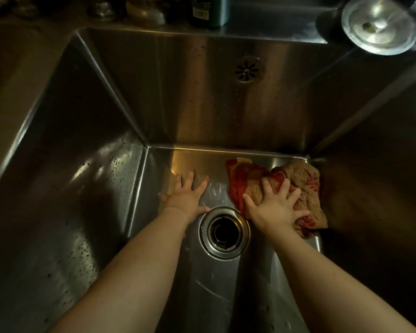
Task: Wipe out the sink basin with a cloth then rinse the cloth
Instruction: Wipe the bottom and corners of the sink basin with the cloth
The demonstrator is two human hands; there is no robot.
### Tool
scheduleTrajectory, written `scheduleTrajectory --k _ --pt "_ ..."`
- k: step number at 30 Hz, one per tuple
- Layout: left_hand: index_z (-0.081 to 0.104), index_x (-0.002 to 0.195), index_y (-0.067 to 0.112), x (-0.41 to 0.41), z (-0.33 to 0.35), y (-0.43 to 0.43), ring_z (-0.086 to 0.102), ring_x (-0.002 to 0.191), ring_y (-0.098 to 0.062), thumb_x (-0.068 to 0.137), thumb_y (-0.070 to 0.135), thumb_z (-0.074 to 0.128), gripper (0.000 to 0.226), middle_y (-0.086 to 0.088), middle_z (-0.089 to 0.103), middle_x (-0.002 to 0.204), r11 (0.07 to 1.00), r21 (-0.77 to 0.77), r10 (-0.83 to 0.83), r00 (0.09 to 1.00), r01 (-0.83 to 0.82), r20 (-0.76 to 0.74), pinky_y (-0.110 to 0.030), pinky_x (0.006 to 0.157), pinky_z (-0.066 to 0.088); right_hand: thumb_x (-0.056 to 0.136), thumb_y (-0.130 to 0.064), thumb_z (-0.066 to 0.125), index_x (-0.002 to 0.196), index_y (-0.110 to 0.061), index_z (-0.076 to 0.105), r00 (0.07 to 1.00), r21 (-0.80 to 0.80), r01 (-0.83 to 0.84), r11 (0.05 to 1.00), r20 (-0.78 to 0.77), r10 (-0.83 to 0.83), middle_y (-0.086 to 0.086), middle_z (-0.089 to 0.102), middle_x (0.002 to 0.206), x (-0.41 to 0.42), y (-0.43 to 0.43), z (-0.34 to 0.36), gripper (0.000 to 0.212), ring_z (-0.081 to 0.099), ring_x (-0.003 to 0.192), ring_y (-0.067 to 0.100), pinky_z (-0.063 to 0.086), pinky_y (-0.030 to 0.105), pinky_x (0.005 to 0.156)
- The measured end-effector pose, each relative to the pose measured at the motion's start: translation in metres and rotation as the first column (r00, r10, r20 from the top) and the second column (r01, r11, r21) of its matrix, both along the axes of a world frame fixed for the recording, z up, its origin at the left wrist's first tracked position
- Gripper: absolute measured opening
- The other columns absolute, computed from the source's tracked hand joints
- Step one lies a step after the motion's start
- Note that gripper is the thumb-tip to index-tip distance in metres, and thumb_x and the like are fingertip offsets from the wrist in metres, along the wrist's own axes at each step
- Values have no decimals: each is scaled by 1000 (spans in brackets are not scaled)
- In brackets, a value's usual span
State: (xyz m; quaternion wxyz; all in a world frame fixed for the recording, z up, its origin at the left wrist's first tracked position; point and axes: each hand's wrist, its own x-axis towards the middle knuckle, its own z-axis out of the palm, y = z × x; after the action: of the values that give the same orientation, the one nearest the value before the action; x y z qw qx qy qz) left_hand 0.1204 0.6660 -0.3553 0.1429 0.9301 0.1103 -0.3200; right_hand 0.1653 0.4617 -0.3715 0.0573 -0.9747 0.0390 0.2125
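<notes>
The red-and-tan terry cloth lies bunched on the floor of the deep stainless-steel sink basin, right of centre in the frame and pushed into the basin's far right corner. The right hand lies flat on top of it, fingers straight and fanned wide, pressing rather than gripping. A spread palm like this puts weight over a broad patch of cloth, which suits scrubbing the floor and the corner seam. The left hand rests bare on the steel left of centre, fingers straight and apart, holding nothing; it looks placed as a brace for leaning into so deep a basin. Between and just below the hands sits the round metal drain opening, uncovered, with the cloth's near edge just beside its rim. Droplets speckle the left and back walls, so I judge the wiping under way and the walls yet to be done; no water runs in view. A shiny round metal disc, perhaps the drain's stopper, sits on the ledge at the upper right.
</notes>
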Motion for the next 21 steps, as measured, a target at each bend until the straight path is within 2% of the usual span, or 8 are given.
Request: scheduleTrajectory --k 4,7,12,15,19,21 --pt "-6 145 49 -1 -1 2 -22 143 -30 88 52 54 83 8 -27 155 1000 8 -17 1000 17 -2 -77 101 11 82 -74 29 141 -48 17 999 0 -6 1000 35 6 -1 -7 157 12 5 -3 66 -11 140 40 -1 77 98" --pt "-6 145 49 0 -3 2 -22 143 -30 88 52 54 83 8 -27 155 1000 13 -20 1000 20 -3 -77 101 11 82 -75 29 142 -50 15 998 24 -49 998 33 48 -5 -5 158 30 4 -2 66 -13 140 39 -2 77 98" --pt "-5 145 49 0 -1 1 -22 143 -30 87 52 56 84 10 -25 155 1000 8 -19 1000 19 5 -78 100 12 83 -69 35 142 -50 15 998 52 -67 996 12 66 -5 -3 158 32 11 3 66 -11 141 38 1 75 100" --pt "-2 146 49 0 1 2 -20 143 -29 86 52 57 84 10 -22 156 1000 -2 -11 1000 11 21 -77 101 12 81 -66 41 142 -49 16 991 54 -135 989 14 134 -5 -1 158 16 14 7 68 -8 142 37 4 73 102" --pt "2 147 46 -2 3 2 -15 145 -29 88 51 56 80 10 -17 158 999 -25 20 998 -19 56 -72 104 13 78 -57 53 140 -52 18 986 184 -160 970 -12 165 -8 -2 158 12 12 15 71 -9 143 33 1 71 104" --pt "3 148 43 -2 3 -1 -13 145 -30 89 50 54 78 8 -12 159 998 -45 54 994 -50 96 -69 107 13 78 -52 60 141 -50 21 990 259 -138 956 45 130 -9 -2 158 12 6 19 74 -7 144 27 3 69 106"
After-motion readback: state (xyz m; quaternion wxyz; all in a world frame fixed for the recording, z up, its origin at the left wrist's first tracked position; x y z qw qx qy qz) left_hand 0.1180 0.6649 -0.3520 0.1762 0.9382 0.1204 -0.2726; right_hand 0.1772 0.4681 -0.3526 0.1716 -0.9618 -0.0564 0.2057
